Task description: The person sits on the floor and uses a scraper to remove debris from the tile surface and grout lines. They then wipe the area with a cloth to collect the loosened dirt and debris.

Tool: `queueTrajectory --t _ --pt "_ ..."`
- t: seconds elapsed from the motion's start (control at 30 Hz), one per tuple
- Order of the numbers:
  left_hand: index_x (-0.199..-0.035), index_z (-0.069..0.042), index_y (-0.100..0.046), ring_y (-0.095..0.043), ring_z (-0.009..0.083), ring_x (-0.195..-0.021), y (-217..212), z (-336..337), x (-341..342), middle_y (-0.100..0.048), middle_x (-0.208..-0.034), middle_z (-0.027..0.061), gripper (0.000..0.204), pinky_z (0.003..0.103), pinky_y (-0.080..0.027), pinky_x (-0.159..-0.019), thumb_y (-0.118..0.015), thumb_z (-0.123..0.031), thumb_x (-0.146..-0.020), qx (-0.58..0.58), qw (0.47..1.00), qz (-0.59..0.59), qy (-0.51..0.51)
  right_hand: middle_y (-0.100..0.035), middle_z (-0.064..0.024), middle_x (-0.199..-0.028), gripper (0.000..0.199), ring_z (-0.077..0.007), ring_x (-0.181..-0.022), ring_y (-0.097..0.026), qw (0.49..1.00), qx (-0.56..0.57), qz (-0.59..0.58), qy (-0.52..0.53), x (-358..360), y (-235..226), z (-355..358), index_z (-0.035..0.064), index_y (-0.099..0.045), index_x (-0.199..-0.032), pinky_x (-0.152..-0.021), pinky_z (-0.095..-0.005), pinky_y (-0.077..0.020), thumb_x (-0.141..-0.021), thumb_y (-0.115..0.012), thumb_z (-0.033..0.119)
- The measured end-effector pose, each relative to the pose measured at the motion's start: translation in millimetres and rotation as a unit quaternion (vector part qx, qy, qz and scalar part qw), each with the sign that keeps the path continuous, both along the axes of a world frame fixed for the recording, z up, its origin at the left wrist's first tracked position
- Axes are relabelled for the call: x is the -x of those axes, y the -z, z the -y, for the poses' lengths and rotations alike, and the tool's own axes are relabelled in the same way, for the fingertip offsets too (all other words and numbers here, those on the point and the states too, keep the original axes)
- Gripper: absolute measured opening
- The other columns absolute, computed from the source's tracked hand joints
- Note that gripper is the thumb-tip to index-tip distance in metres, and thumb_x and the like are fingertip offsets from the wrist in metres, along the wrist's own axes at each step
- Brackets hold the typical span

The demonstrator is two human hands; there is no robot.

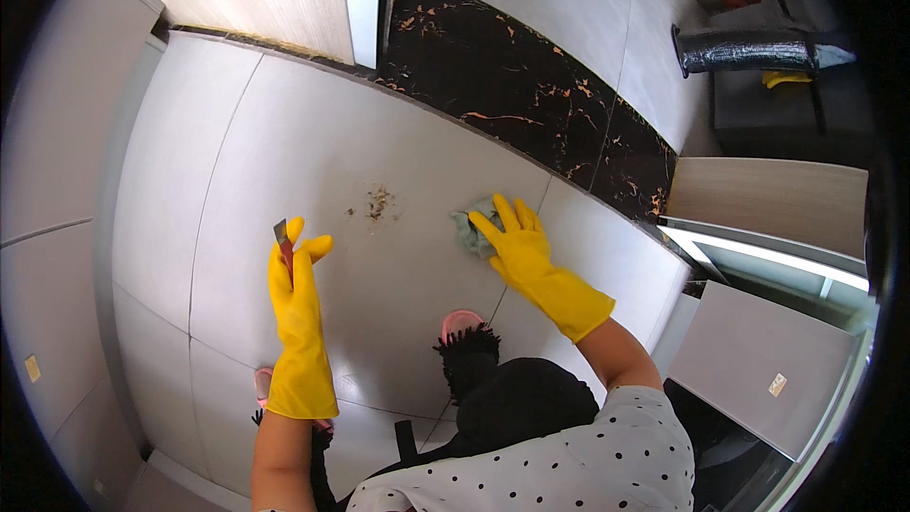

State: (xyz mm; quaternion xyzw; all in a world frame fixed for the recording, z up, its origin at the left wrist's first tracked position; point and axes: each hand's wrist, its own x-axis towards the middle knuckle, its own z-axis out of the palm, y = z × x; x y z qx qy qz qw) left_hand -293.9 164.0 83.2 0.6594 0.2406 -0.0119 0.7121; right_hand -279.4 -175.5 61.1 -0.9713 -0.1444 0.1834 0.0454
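Both my hands wear yellow rubber gloves. My left hand (300,322) is closed around a small scraper (285,245) with a red handle; its flat metal blade points up, away from me. My right hand (527,256) bears down on a crumpled grey-green cloth (471,234) on the pale floor tiles, fingers reaching over it. Between the two hands, a little farther off, lies a small patch of brown crumbs and dirt (379,203). Neither the scraper nor the cloth touches that patch.
A black marble threshold strip (493,66) crosses the far side. Grey cabinet panels (57,133) rise at left, with an open drawer or door (768,360) at right. Dark boxes (768,114) stand far right. My pink slipper (462,323) is near.
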Motion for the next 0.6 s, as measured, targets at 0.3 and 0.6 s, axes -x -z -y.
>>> queueTrajectory --t 0.3,0.6 --pt "-0.140 -0.002 -0.050 -0.059 0.0148 -0.094 4 21 8 -0.066 -0.114 0.0072 0.045 0.027 -0.044 -0.088 -0.046 -0.030 -0.105 0.237 0.968 -0.077 0.019 -0.059 -0.0175 -0.128 0.056 -0.0334 -0.118 -0.057 0.941 -0.295 -0.099 0.129 -8 -77 -52 0.0177 -0.047 -0.142 -0.098 -0.0457 -0.0464 -0.091 -0.068 0.027" --pt "-0.144 -0.007 -0.049 -0.053 0.0078 -0.088 -19 64 42 -0.061 -0.111 0.0003 0.048 0.022 -0.042 -0.077 -0.041 -0.037 -0.107 0.290 0.943 -0.087 0.141 -0.061 -0.0064 -0.102 0.027 -0.0139 -0.085 -0.059 0.591 -0.608 -0.469 0.247 19 -4 -116 0.0059 -0.050 -0.123 -0.076 -0.0309 -0.0508 -0.102 -0.057 0.022"
